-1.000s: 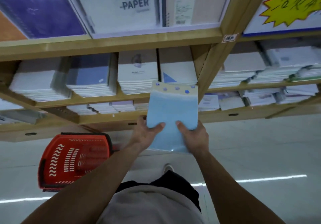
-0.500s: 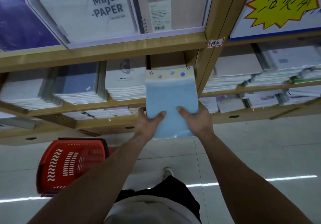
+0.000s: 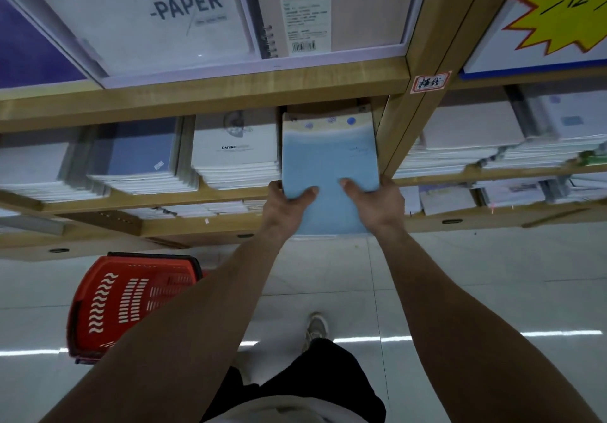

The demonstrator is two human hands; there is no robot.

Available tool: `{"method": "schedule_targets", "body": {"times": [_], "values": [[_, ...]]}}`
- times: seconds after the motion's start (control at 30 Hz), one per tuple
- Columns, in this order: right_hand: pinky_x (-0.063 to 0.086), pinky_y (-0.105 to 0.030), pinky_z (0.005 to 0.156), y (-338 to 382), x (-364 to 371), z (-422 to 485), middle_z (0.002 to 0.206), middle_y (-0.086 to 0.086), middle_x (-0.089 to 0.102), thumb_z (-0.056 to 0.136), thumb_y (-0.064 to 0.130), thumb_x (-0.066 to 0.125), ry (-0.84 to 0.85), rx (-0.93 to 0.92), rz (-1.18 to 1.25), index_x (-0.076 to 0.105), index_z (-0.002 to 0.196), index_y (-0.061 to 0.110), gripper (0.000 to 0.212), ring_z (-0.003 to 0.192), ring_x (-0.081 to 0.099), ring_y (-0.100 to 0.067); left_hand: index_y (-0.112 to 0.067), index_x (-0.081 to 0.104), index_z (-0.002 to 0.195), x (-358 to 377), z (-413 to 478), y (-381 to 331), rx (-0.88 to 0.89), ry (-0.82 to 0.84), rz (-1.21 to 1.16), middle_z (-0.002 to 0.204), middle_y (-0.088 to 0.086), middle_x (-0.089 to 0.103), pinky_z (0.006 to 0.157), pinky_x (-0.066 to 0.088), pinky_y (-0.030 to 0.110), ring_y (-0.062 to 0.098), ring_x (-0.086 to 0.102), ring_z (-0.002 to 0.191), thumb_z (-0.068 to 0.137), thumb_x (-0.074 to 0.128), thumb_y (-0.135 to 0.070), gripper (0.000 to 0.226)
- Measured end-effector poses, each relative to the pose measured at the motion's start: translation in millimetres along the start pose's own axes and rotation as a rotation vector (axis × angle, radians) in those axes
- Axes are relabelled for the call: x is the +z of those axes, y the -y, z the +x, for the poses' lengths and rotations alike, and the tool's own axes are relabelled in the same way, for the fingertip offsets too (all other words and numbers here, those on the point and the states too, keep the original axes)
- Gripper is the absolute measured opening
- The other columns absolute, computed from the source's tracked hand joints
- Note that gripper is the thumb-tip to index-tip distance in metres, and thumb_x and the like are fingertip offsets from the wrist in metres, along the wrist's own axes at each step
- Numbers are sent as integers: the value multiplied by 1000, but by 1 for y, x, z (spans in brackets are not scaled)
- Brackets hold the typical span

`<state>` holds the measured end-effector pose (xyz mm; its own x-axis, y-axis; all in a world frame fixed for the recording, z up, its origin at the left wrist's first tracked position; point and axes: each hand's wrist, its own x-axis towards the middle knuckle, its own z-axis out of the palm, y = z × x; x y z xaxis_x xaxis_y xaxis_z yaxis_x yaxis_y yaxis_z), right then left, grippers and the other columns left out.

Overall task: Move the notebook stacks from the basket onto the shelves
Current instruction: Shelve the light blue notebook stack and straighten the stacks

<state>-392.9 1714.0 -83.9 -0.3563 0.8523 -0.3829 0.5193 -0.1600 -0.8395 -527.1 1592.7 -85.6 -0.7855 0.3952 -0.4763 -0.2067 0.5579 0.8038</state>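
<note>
Gripping notebook stack (image 3: 328, 159): left hand (image 3: 285, 214), right hand (image 3: 375, 206), thumbs atop.

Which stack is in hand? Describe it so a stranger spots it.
Find the wooden upright dividing the shelving; look just left of it. The notebook stack there is gripped by the left hand and right hand. Unlike the white stack beside it, it is pale blue with a cream, blue-dotted top band.
</note>
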Motion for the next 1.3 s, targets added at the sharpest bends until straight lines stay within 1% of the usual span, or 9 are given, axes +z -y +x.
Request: {"method": "schedule_targets", "body": {"times": [0.13, 0.23, 0.4, 0.53, 0.63, 0.8, 1.0, 1.13, 1.3], "values": [[51, -34, 93, -15, 4, 12, 119, 1, 69, 87, 51, 71, 59, 69, 35, 64, 130, 20, 53, 107, 65, -22, -19, 47, 111, 3, 9, 0, -15, 13, 35, 107, 0, 67, 90, 56, 42, 26, 68, 101, 67, 88, -48, 67], [57, -43, 95, -31, 0, 7, 117, 2, 72, 84, 51, 73, 97, 106, 160, 63, 129, 19, 57, 103, 70, -20, -19, 49, 114, 3, 12, 1, -32, -3, 25, 107, -1, 68, 88, 56, 38, 23, 68, 98, 72, 88, -44, 63], [57, -21, 76, -46, -2, -6, 109, 4, 73, 91, 40, 73, 168, 93, 154, 67, 124, 14, 43, 99, 71, -14, -14, 52, 123, -2, 3, -5, -87, 35, -104, 101, -2, 67, 68, 53, 23, 15, 66, 85, 81, 84, -25, 54], [50, -8, 66, -42, -4, -14, 114, 2, 68, 95, 25, 69, 200, 5, 115, 61, 131, 13, 39, 104, 67, -14, -28, 49, 122, -5, -16, 9, -75, 149, -144, 97, -16, 61, 64, 45, 23, 0, 58, 82, 91, 69, -6, 43], [51, -7, 67, -36, -2, -19, 113, 6, 68, 91, 36, 73, 165, -78, 44, 61, 131, 17, 46, 96, 65, 0, -32, 54, 121, -6, -17, 13, -16, 99, -134, 101, -16, 65, 80, 57, 37, -1, 61, 87, 87, 77, -15, 44], [57, -40, 94, -15, 4, 6, 116, 9, 71, 74, 63, 73, 114, -26, 61, 61, 130, 26, 68, 106, 68, -15, -26, 57, 121, -1, 7, -19, -6, 58, -101, 107, -7, 68, 88, 57, 54, 20, 65, 98, 83, 80, -23, 45], [53, -45, 101, -14, 19, 19, 113, 5, 72, 90, 35, 72, 44, 53, 255, 65, 128, 15, 44, 105, 68, -15, -18, 59, 122, -3, 26, -21, -50, 58, -83, 111, -1, 66, 91, 54, 41, 21, 63, 101, 89, 75, -24, 37], [53, -35, 96, -26, 15, -5, 109, 6, 72, 92, 52, 66, 28, 98, 155, 66, 122, 17, 46, 103, 67, -14, -10, 64, 122, 0, -4, 20, -40, -4, -29, 111, 5, 71, 83, 48, 32, 26, 67, 101, 88, 72, -48, 52], [48, -31, 93, -7, 23, -3, 118, -3, 70, 94, 59, 58, -55, 31, 49, 63, 129, 14, 57, 106, 64, -21, -6, 68, 113, 8, 5, 5, -83, -46, -68, 104, 14, 74, 77, 52, 36, 33, 70, 98, 89, 69, -50, 50]]}}
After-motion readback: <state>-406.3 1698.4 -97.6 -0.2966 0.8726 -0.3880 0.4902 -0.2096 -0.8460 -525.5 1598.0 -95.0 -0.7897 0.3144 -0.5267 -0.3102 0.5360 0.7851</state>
